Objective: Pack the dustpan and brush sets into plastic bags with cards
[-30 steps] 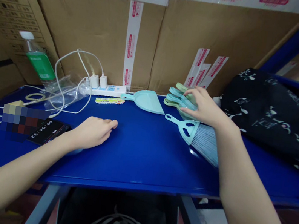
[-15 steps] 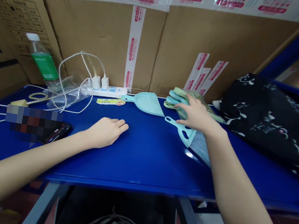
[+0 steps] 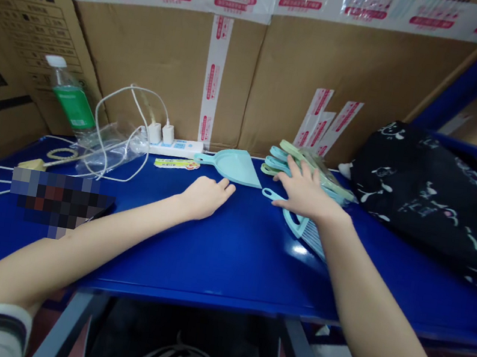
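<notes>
My right hand, open with fingers spread, reaches over the light-blue hand brush and the front of a stack of packed green and blue brush-and-dustpan sets. Its thumb lies over the brush handle; whether it touches is unclear. Grey bristles of the brush run partly under my right wrist. A light-blue dustpan lies flat at the back, handle to the left. Just in front of it is my left hand, fingers loosely bent and slightly apart, with nothing visible in them.
A power strip with chargers and white cables stands behind a yellow-green label. At left are a bottle, clear plastic wrap and a blurred-out dark item. Cardboard boxes back the blue table; black patterned fabric lies right.
My left hand has moved right and slightly up toward the dustpan. My right hand has shifted slightly left and down, over the brush handle. The dustpan and brush lie where they were.
</notes>
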Demonstrator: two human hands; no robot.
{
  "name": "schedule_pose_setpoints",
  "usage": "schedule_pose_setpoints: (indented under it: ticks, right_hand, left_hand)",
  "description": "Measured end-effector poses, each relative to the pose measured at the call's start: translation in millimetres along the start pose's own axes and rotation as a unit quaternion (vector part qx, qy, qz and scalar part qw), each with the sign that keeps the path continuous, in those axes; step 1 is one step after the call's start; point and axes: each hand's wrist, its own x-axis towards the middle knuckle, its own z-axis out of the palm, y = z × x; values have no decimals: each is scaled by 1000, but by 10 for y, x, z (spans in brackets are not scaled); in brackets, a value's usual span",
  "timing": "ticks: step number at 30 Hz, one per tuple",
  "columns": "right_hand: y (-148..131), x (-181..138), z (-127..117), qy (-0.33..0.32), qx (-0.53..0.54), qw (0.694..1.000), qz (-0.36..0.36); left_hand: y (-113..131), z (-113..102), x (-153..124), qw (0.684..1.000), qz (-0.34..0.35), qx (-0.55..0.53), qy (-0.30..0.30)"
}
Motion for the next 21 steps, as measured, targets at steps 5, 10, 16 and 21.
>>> schedule_pose_setpoints:
  ticks: [5, 10, 16, 21]
  right_hand:
    - [-64, -6, -69, -36, -18, 999, 9]
    - [-62, -3, -83, -31, -25, 999, -14]
    - [-52, 5, -75, -51, -38, 998, -26]
    - [-43, 28, -29, -35, -47, 998, -24]
  left_hand:
    - [14, -3, 187, 1000, -19, 2, 20]
    - [18, -5, 275, 1000, -15, 2, 17]
    - [8, -28, 258, 1000, -10, 14, 16]
    - [30, -59, 193, 1000, 0, 23, 14]
